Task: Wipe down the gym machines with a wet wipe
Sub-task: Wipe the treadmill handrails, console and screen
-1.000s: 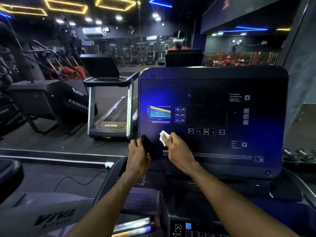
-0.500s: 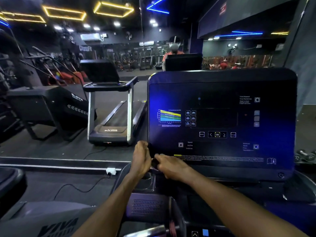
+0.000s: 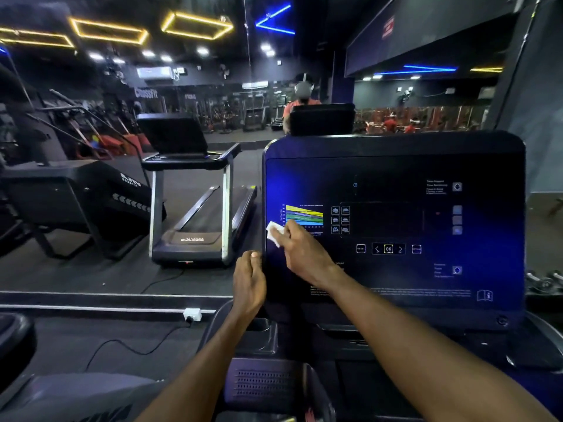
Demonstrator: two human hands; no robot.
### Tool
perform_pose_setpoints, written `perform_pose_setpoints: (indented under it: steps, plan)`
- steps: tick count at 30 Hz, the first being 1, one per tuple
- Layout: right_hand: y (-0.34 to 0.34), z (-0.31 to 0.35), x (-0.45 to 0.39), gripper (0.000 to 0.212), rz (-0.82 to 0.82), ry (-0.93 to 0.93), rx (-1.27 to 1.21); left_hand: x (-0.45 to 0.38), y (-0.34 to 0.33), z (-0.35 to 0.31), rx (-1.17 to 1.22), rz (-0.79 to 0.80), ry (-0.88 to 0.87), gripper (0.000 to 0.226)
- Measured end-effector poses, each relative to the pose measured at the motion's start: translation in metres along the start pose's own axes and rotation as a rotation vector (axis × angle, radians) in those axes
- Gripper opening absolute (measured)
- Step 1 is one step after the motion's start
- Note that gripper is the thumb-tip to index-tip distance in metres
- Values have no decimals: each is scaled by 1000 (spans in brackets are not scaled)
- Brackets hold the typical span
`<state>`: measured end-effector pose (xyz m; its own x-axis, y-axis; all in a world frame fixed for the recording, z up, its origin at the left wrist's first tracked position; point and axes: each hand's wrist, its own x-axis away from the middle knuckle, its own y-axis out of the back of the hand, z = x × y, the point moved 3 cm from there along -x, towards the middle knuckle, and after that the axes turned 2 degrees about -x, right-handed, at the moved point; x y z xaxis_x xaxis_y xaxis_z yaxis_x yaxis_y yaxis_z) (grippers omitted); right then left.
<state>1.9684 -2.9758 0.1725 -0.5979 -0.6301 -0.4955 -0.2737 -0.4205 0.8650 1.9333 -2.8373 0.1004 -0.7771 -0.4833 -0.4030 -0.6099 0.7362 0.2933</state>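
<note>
A: What changed?
B: The right hand (image 3: 300, 252) has climbed from the console's (image 3: 393, 233) bottom edge, pinching the wet wipe (image 3: 275, 233) against its nine o'clock side.
A: And the left hand (image 3: 249, 283)?
B: Loosely curled, empty, beside the console's edge. Wiping continues.

Glossy console, soft white wipe.
The console panel (image 3: 396, 226) under my right hand (image 3: 304, 254) looks like smooth, glossy dark plastic catching blue light. The wipe (image 3: 274, 234) looks soft, matt and crumpled. At ten o'clock, another treadmill's uprights (image 3: 227, 208) shine like brushed metal.
</note>
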Motion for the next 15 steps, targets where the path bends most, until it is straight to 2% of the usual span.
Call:
perform_pose_setpoints:
  steps: [2,4,5,8,9,10,13,15]
  plan:
    - [-4,12,5,63,75,130,40,-1,-1,-5,-13,-15,-8,29]
    - [-4,21,9,53,167,289,123,-1,0,-10,-34,-36,-24,24]
    - [3,14,2,50,121,280,145,-1,-2,-13,-49,-52,-26,20]
    - [25,-14,-22,57,-108,-62,91,1,-9,-22,-115,-82,-46,14]
    - [26,-17,-21,59,-150,-123,59,1,-11,-25,-135,-96,-55,13]
    - [24,-14,-19,59,-121,-98,47,1,-13,-28,-160,-111,-68,12]
    - [11,12,8,51,107,269,121,1,-17,-33,-224,-136,-126,17]
    - [17,1,5,48,99,279,138,2,-19,-34,-289,-136,-162,28]
